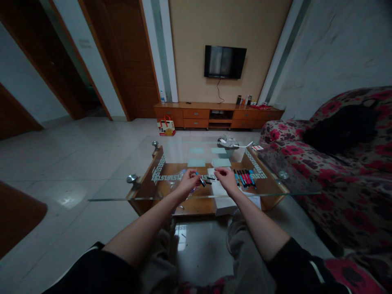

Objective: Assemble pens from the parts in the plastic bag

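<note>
Marker (201, 180), blue-tipped, is sitting pinched in left hand (186, 183) over glass table (171, 151), right hand (227, 179) hovering beside, its grip indiscernible; a loose pinch is probably risking a roll off the slick glass.

A home living room: a floral sofa (346, 163), a wall-mounted television (225, 61), a wooden media cabinet (214, 115) and a glass coffee table (147, 163).

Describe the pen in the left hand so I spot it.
Find the glass coffee table beside the flowered sofa. Near its front edge, the left hand grips a dark marker with a blue end. The other markers lie in a row further right.
</note>
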The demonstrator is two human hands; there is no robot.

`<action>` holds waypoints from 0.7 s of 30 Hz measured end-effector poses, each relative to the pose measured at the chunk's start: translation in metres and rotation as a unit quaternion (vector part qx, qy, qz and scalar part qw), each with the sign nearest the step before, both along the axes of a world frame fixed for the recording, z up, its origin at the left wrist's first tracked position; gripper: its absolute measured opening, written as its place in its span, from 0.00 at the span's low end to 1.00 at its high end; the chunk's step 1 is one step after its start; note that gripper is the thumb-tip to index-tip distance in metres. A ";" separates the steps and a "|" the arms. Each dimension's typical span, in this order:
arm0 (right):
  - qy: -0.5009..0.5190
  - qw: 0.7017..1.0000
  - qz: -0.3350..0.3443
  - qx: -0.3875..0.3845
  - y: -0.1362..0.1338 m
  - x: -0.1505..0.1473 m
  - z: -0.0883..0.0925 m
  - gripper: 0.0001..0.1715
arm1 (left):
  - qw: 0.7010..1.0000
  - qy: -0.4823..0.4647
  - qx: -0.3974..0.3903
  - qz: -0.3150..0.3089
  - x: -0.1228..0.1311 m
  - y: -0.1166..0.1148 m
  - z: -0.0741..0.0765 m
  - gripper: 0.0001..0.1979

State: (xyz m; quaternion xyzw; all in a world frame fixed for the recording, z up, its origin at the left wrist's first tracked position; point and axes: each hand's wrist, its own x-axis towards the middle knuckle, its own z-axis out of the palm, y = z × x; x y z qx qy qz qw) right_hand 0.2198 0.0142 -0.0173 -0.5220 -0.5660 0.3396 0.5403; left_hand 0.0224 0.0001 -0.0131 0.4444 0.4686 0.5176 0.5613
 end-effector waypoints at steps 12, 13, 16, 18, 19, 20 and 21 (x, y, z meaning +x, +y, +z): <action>0.124 0.992 -0.012 0.006 -0.005 -0.005 0.011 0.28 | 0.988 0.104 0.091 -0.065 -0.005 -0.006 0.001 0.17; 0.140 0.990 -0.016 0.002 -0.005 -0.006 0.012 0.29 | 0.985 0.119 0.100 -0.076 -0.005 -0.006 0.000 0.16; 0.174 0.984 -0.030 0.000 -0.006 -0.006 0.016 0.30 | 0.976 0.154 0.113 -0.103 -0.005 -0.004 -0.006 0.14; 0.185 0.982 -0.041 0.006 -0.007 -0.006 0.017 0.30 | 0.974 0.161 0.113 -0.116 -0.005 -0.003 -0.009 0.13; 0.189 0.981 -0.047 0.009 -0.007 -0.005 0.018 0.30 | 0.972 0.164 0.114 -0.123 -0.005 -0.002 -0.011 0.13; 0.190 0.980 -0.052 0.011 -0.007 -0.005 0.018 0.30 | 0.971 0.166 0.115 -0.129 -0.005 -0.002 -0.011 0.13; 0.190 0.980 -0.056 0.013 -0.007 -0.005 0.018 0.30 | 0.970 0.168 0.116 -0.134 -0.005 -0.002 -0.012 0.13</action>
